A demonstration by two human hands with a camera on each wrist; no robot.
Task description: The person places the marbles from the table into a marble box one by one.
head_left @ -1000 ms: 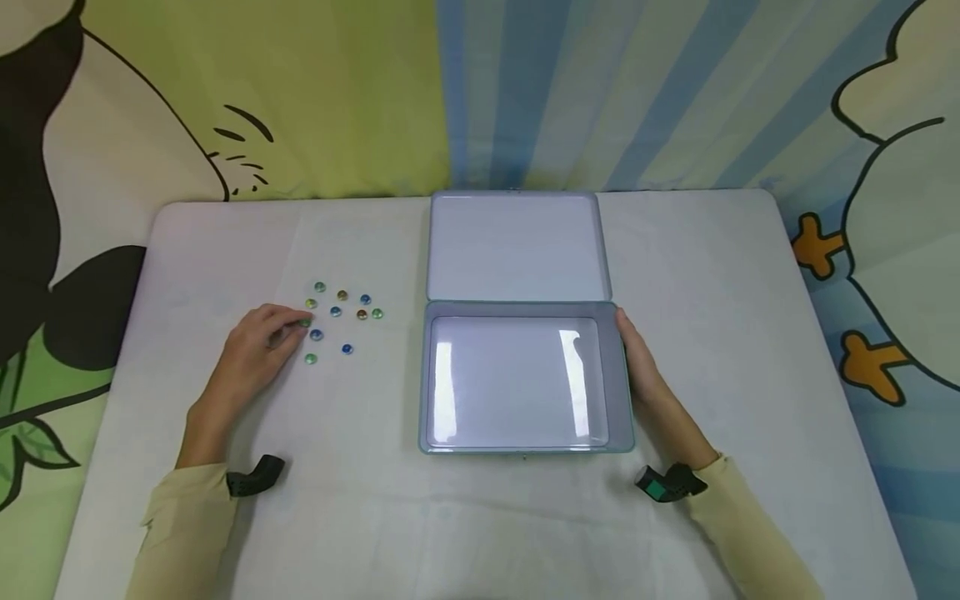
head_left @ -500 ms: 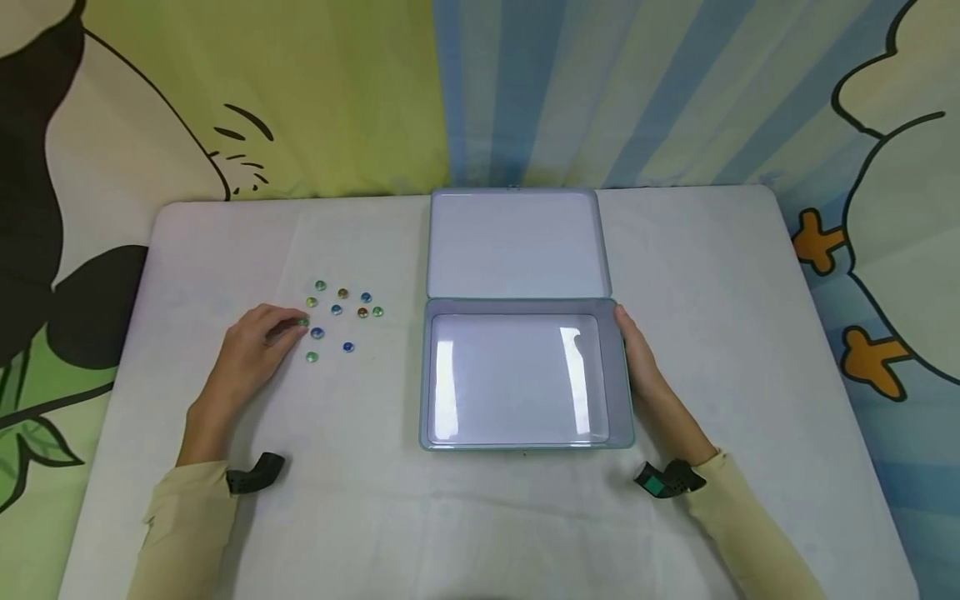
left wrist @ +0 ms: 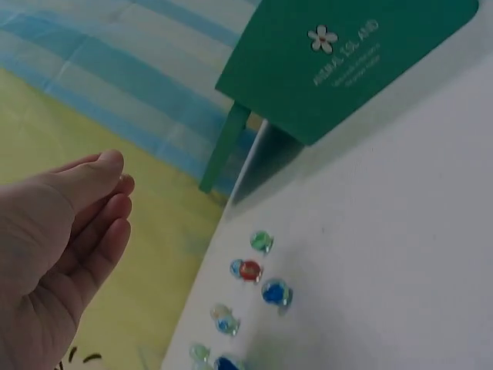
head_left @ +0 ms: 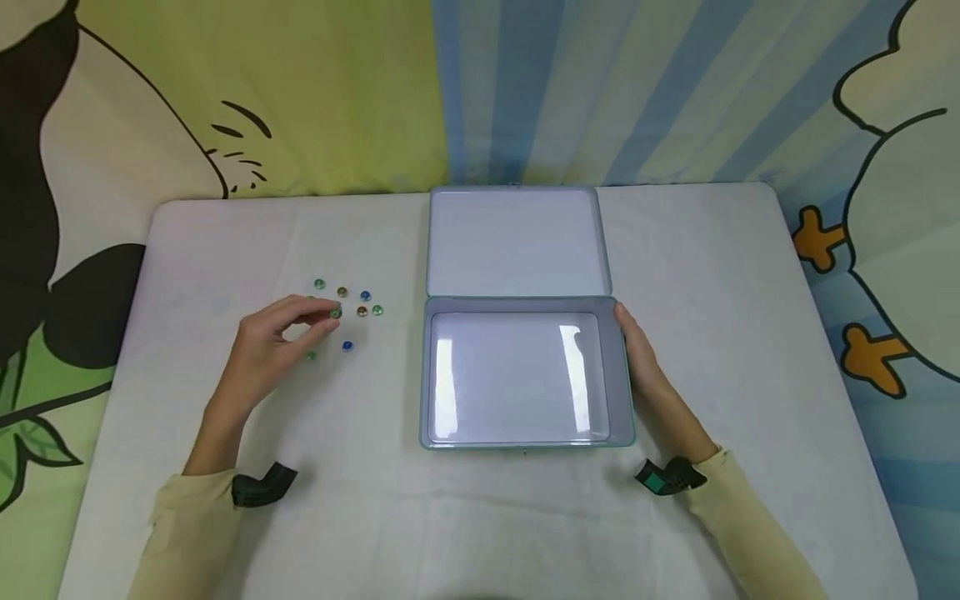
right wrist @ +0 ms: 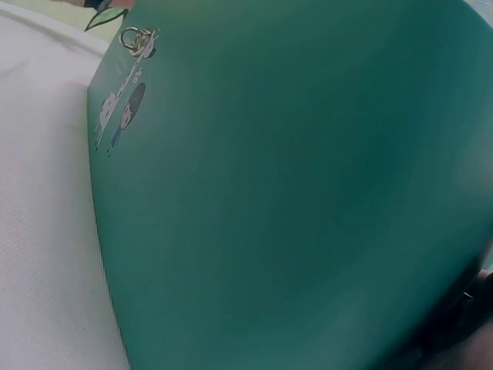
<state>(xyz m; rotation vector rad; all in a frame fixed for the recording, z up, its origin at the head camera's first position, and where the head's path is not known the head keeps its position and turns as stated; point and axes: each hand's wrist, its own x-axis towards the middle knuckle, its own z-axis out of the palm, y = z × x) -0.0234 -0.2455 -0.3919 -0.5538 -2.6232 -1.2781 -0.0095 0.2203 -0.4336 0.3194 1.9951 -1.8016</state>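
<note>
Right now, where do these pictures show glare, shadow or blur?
Head view: two bright glare streaks inside the box, soft shadow beside the left sleeve; left wrist view: marbles soft, small print too blurred to read; right wrist view: blurred dark shape at lower right.

Marbles point(head_left: 347, 345): min. 8 vis.; 1 box point(head_left: 517, 379) w/ 1 lid point(head_left: 517, 242); 2 wrist cams point(head_left: 265, 486); 1 tbl point(head_left: 705, 292).
</note>
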